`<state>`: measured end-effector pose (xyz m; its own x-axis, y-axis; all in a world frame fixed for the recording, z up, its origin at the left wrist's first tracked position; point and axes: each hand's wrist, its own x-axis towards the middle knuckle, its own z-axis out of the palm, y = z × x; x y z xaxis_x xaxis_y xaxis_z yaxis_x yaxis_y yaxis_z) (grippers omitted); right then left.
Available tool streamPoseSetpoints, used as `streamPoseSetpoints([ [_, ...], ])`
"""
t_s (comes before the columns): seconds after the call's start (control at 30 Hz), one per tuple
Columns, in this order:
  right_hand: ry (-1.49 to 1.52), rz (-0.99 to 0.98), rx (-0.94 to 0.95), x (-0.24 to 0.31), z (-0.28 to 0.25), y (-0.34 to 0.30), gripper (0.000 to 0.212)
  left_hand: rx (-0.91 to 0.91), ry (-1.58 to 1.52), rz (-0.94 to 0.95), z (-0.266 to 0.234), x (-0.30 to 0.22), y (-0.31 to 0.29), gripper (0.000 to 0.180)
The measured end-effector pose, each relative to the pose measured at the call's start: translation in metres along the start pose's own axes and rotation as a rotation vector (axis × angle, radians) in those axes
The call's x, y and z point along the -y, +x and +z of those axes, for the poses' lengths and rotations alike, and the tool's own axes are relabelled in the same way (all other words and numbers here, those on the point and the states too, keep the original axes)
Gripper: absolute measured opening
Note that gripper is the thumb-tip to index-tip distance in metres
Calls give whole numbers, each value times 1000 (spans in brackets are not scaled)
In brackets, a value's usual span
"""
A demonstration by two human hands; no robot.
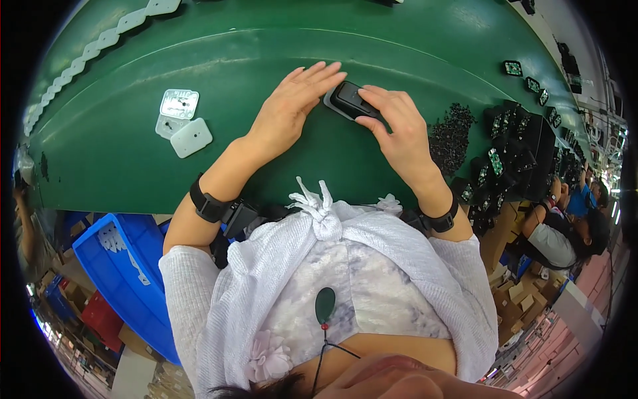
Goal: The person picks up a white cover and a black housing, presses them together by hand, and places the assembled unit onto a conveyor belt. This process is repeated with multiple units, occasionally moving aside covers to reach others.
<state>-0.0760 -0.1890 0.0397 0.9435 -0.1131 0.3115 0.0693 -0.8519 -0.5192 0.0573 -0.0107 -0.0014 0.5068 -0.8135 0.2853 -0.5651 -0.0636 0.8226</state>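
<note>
My right hand (401, 129) grips the near right end of a black rounded rectangular casing (351, 95) between thumb and fingers. A grey edge shows under the casing's left side, next to the green work surface (266, 179). To the left of the casing is my left hand (287, 105), its fingers stretched out and pointing toward the casing's far end. Those fingertips come close to the casing; whether they touch it I cannot tell. Nothing shows in the left hand. Further left lie three flat pale plates with rounded corners, the nearest a white plate (191, 138).
Right of my right hand spreads a heap of small black parts (452, 138). Beyond it are black casings with green circuit boards (495, 161). A row of white plates (90, 52) curves along the far left. A blue bin (126, 279) stands lower left. Another person (561, 233) sits at right.
</note>
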Motion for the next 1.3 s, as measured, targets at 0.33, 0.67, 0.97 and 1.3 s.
streamPoseSetpoints([
  [0.33, -135, -43, 28, 6, 15, 0, 43, 162, 246, 90, -8, 4, -2, 65],
  [0.67, -12, -20, 17, -8, 9, 6, 44, 62, 502, 190, 2, -5, -2, 56],
  [0.97, 952, 473, 28, -11, -4, 20, 48, -132, -599, -535, 18, -25, 11, 35],
  [1.3, 250, 137, -42, -114, -37, 94, 45, -298, 506, -67, -38, -26, -40, 49],
])
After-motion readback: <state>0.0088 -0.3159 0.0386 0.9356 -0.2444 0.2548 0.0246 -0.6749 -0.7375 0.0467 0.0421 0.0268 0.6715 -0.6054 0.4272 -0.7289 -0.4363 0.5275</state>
